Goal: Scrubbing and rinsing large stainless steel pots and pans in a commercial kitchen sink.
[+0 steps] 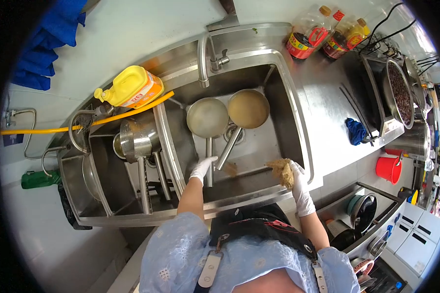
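Two long-handled metal pans with cloudy liquid in them rest in the right basin of a steel sink (253, 146). My gloved left hand (204, 169) is at the handle of the left pan (207, 118); whether its fingers close round the handle is hard to tell. The right pan (248, 109) stands beside it, its handle slanting towards my left hand. My gloved right hand (299, 179) grips a brown, wet-looking cloth (283, 173) over the basin's right front edge. A steel faucet (203, 62) arches above the basin's back.
More metal pans (138, 141) stand in the middle basin. A yellow detergent jug (134, 87) and a yellow hose (132, 112) lie at its back. On the right counter are sauce bottles (301, 42), a blue cloth (355, 130) and a bowl of dark grains (399, 93). A red bucket (388, 170) stands beyond.
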`<state>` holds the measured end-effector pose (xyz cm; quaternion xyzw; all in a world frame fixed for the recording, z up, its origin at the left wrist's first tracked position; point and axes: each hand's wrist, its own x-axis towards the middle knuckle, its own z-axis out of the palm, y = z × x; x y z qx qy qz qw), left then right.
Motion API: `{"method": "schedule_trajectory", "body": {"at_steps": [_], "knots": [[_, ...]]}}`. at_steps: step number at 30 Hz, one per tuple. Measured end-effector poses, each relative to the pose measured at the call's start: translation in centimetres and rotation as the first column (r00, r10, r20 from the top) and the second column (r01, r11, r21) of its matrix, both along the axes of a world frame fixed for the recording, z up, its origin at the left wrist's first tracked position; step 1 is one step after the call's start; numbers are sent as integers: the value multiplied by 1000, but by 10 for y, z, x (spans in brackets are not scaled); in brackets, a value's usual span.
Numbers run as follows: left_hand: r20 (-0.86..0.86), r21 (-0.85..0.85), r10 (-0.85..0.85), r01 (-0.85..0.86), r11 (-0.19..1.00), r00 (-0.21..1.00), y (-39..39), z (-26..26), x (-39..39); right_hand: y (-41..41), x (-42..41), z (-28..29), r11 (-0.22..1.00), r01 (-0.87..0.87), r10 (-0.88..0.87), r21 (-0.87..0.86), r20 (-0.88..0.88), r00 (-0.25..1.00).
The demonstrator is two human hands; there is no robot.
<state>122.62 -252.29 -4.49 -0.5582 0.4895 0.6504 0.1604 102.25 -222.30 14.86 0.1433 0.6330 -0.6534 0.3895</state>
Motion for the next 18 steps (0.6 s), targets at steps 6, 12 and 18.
{"method": "schedule_trajectory", "body": {"at_steps": [6,12,18], "knots": [[-79,886,856,-358,296,512,7,59,-17,-7,-16,-11,987,-69,67,-145,-20,998],[41,973,859,-217,82,510,-22,104,-34,-27,-13,4,972,-161,163,-170,0,987],[-232,471,585,-436,767,777,-10,137,-49,-27,-3,8,978,-96,104,-185,31,994]]}}
